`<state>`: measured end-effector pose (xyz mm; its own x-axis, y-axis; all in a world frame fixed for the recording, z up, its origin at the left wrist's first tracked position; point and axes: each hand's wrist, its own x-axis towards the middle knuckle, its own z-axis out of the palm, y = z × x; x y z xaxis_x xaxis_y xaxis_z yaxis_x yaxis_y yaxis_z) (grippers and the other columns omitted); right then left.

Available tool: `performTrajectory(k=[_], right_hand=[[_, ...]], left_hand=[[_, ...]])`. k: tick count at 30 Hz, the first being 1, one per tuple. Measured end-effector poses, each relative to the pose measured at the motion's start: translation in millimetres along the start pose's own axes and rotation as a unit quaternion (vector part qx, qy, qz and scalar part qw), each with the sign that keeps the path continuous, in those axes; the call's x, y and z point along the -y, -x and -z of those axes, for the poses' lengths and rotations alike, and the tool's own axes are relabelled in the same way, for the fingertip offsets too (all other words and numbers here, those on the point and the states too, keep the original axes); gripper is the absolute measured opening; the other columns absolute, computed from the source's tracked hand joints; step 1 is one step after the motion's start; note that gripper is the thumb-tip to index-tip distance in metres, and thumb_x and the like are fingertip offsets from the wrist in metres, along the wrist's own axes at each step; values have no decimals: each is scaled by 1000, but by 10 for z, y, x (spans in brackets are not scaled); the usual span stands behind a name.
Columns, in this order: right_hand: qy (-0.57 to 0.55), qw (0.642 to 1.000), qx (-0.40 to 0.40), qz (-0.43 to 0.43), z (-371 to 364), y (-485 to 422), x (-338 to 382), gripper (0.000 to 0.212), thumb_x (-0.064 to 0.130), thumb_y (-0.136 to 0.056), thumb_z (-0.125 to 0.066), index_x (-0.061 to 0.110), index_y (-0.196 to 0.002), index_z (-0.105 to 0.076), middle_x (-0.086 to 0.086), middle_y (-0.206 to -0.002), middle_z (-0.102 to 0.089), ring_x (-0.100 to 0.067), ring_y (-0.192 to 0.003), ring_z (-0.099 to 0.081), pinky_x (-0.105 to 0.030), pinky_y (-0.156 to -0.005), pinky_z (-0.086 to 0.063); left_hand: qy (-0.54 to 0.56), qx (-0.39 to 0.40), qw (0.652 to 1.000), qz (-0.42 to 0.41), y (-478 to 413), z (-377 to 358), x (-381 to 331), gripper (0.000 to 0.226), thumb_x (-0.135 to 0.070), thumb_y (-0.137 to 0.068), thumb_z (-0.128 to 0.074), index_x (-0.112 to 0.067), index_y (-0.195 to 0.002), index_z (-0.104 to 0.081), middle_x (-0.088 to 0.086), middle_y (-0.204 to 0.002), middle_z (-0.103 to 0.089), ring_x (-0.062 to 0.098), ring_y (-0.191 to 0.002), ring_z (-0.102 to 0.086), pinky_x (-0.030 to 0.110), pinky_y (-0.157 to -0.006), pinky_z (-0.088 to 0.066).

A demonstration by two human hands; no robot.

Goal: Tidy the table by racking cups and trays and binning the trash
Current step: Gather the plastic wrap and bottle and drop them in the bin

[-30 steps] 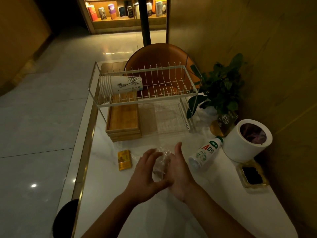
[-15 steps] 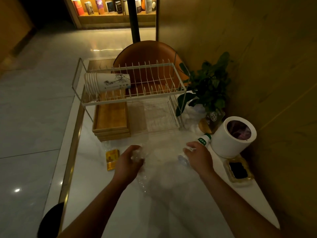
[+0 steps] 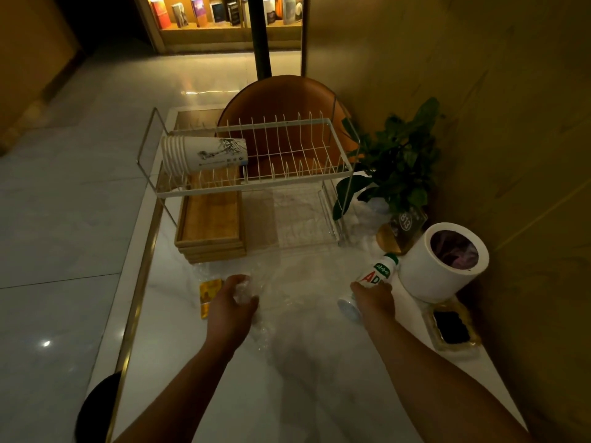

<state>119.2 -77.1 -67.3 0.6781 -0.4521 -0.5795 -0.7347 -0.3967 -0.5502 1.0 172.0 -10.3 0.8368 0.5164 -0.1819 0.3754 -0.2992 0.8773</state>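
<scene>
So on my feed the left hand [image 3: 231, 306] is curled around a scrunched clear plastic wrapper [image 3: 244, 290] near the middle of the counter [image 3: 287, 394], just beside a small yellow packet [image 3: 209, 292] that lies flat toward the left edge. My right hand [image 3: 374, 298] is closed over the lower half of a white drink bottle [image 3: 372, 279] with a green cap, lying tilted with the cap touching the white bin [image 3: 443, 262] near the right edge. The bin has a purple liner. At the far end stands the wire rack [image 3: 256, 161], a stack of paper cups [image 3: 204, 155] on its side in the top tier's left end, wooden trays [image 3: 209, 228] stacked underneath. A plant [image 3: 399, 161] sits in the far right corner, and a dark ashtray [image 3: 451, 327] near the bin along the right edge.
</scene>
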Motion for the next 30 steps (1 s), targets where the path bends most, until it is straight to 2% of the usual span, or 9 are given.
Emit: performTrajectory(k=[5,8,10,13,17,21,24,28,30], right_hand=[[-53,997,32,49,42,174,-179,67,38,-74,-78,12,-129,-51,-10,-122,-65,-31,-106,-64,-36,-78,-52],[-51,992,57,99,61,322,-327,60,37,-72,-80,17,-123,-56,-6,-118,-69,-27,-103,-67,-40,-87,-55],[-20,989,77,124,98,409,-404,58,37,-72,-80,20,-122,-55,-4,-117,-68,-27,-103,-67,-45,-90,-56],[39,980,102,164,148,534,-451,62,43,-70,-78,25,-124,-52,-1,-116,-68,-24,-102,-67,-43,-89,-56],[108,960,114,233,169,713,-457,65,46,-69,-77,32,-127,-50,6,-118,-67,-19,-100,-66,-34,-80,-53],[168,933,127,292,142,960,-438,66,48,-66,-78,33,-124,-50,8,-115,-67,-12,-85,-60,-26,-63,-45],[211,915,124,320,110,1170,-446,67,51,-66,-75,34,-126,-49,9,-117,-65,-15,-94,-64,-28,-69,-48],[257,891,121,353,39,1490,-530,73,55,-64,-72,36,-129,-47,8,-120,-63,-16,-101,-64,-33,-79,-54],[277,880,121,367,-30,1691,-577,75,57,-62,-70,38,-131,-45,8,-120,-63,-17,-103,-63,-34,-81,-54]], left_hand=[[6,8,1000,6,69,4,30,38,-9,-87,-73,-36,-109,-56,2,-106,-65,22,-91,-68,44,-75,-62],[22,-1,1000,15,167,25,103,39,-11,-88,-73,-38,-110,-55,1,-106,-64,15,-86,-67,34,-65,-61],[25,-8,999,31,237,55,168,39,-13,-88,-73,-36,-115,-56,3,-108,-65,21,-88,-68,40,-69,-62],[15,-27,999,45,361,122,253,44,-15,-88,-73,-33,-125,-57,4,-110,-65,27,-92,-69,49,-76,-62],[-18,-67,996,51,578,231,334,43,-18,-86,-74,-31,-124,-58,2,-108,-66,27,-89,-69,49,-76,-62],[-16,-104,993,62,801,401,433,41,-18,-83,-75,-32,-118,-59,1,-103,-68,24,-85,-70,44,-72,-62],[-13,-114,992,54,952,578,516,37,-19,-84,-75,-35,-113,-58,-1,-101,-69,24,-85,-70,42,-69,-62],[-29,-144,989,27,1188,905,725,38,-25,-82,-77,-45,-106,-54,-22,-88,-63,14,-82,-67,38,-70,-59],[-34,-151,988,22,1339,1098,882,37,-29,-82,-77,-44,-106,-55,-22,-86,-62,11,-79,-65,35,-67,-57]])
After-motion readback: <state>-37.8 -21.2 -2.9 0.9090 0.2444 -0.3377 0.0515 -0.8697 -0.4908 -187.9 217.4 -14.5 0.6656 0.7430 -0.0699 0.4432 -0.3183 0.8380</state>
